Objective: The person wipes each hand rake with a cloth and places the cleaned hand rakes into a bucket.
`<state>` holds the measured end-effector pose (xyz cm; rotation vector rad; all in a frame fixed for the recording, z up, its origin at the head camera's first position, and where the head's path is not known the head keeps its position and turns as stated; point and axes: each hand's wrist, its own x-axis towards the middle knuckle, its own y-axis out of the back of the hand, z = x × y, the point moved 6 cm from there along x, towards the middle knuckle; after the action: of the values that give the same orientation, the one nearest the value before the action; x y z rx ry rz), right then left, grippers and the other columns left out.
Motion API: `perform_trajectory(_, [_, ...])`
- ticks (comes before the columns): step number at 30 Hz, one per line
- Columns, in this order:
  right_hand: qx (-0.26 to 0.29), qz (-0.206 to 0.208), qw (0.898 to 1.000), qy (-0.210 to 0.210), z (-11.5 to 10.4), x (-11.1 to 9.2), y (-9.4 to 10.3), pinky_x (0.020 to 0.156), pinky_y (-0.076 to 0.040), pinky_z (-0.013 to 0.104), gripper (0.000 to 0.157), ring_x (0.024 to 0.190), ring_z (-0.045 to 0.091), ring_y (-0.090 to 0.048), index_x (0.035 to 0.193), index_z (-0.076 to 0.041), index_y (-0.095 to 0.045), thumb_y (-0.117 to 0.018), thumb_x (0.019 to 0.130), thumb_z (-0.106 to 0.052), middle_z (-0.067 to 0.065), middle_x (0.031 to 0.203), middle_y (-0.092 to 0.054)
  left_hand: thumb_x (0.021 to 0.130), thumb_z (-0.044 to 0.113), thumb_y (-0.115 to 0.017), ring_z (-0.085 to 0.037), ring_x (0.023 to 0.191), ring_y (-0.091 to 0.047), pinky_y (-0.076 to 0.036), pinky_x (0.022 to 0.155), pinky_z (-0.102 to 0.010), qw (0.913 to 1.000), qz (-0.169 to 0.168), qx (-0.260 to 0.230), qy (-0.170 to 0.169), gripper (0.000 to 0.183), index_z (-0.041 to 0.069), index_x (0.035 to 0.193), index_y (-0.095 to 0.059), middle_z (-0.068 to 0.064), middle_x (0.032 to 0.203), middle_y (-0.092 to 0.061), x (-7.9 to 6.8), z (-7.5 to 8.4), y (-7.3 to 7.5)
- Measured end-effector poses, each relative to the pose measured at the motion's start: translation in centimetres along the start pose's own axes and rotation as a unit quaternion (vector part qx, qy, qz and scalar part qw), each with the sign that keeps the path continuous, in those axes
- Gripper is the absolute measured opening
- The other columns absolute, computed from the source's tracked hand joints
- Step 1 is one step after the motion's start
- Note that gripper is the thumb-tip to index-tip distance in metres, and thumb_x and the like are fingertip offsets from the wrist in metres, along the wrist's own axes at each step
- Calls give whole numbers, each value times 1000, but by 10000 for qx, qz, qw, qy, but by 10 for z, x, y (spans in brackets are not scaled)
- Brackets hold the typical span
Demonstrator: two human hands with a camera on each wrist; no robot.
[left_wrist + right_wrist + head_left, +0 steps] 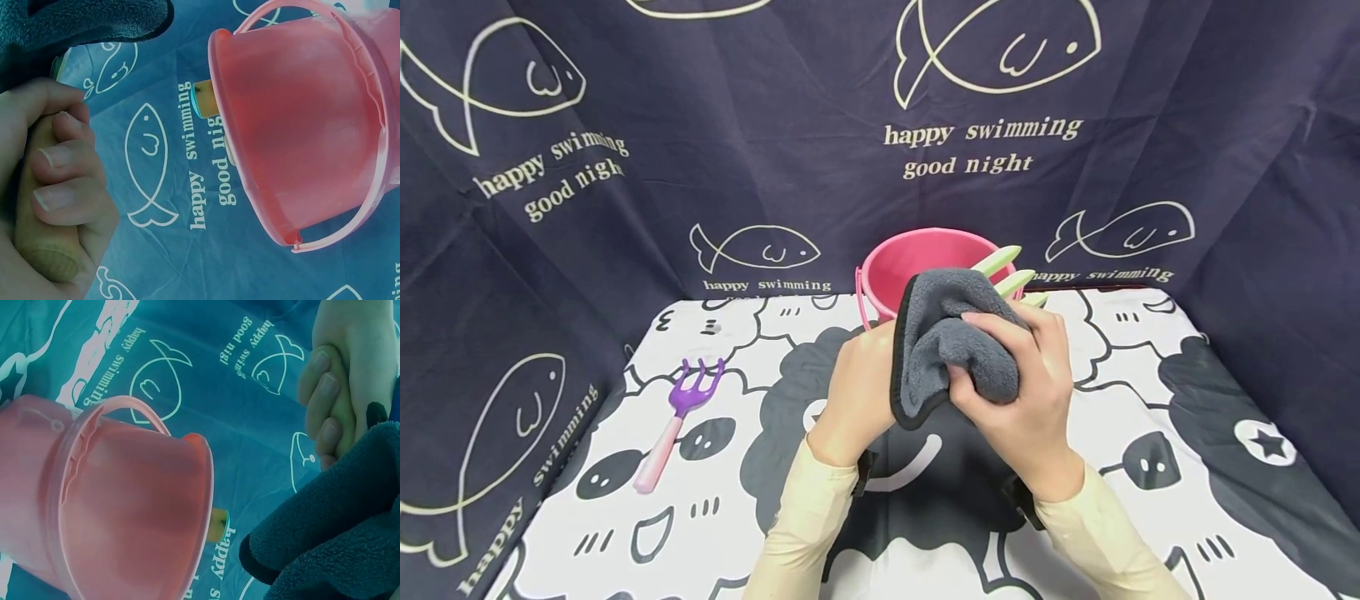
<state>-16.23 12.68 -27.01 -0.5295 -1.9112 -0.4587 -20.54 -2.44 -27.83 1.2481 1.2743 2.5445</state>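
From where I stand, 2 forearms in cream sleeves (805,508) reach forward over the patterned surface (625,533) and meet near its middle, angled in toward each other. The left hand (859,392) has its back showing to the head camera; the right hand (1030,392) is bent inward, thumb and fingers closed on a bunched grey cloth (925,358) with a black edge. The cloth lies between the hands, folded into the right palm and overlapping the left hand's fingers from the head view. Past its far side, 3 light green prong tips (1000,261) stick out near the right hand, in front of the pink bucket's (891,267) rim.

The head view hides what the left hand grips, but the left wrist view gives it away: a yellowish handle (50,200), with the fingers curled firmly round it and the cloth just past the knuckles. The right wrist view shows that same grip from the other side. I can't tell whether the handle and the prongs are joined under the cloth. Both wrist views also catch a short yellowish stub (204,99) poking out of the bucket's mouth, not seen from the head. Only the head view shows the purple fork (683,400) with its pink grip, lying to the left, well apart from the hands.
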Motion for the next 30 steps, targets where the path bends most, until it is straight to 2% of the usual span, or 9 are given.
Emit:
perform_trajectory(23, [-100, 38, 9999, 71, 3, 1, 0, 93, -40, 32, 36, 93, 42, -54, 107, -5, -74, -71, 79, -26, 27, 106, -65, 91, 19, -68, -16, 71, -67, -56, 66, -34, 9998, 16, 180, -69, 10, 12, 86, -64, 0, 76, -66, -1, 0, 1])
perform_trajectory(30, [-164, 299, 9994, 65, 2, 4, 5, 99, -41, 31, 36, 98, 44, -55, 105, -3, -74, -72, 77, -25, 27, 106, -64, 94, 22, -67, -16, 76, -69, -58, 71, -34, 9999, 11, 153, -3, 10, 12, 93, -69, -1, 81, -70, 0, 1, 2])
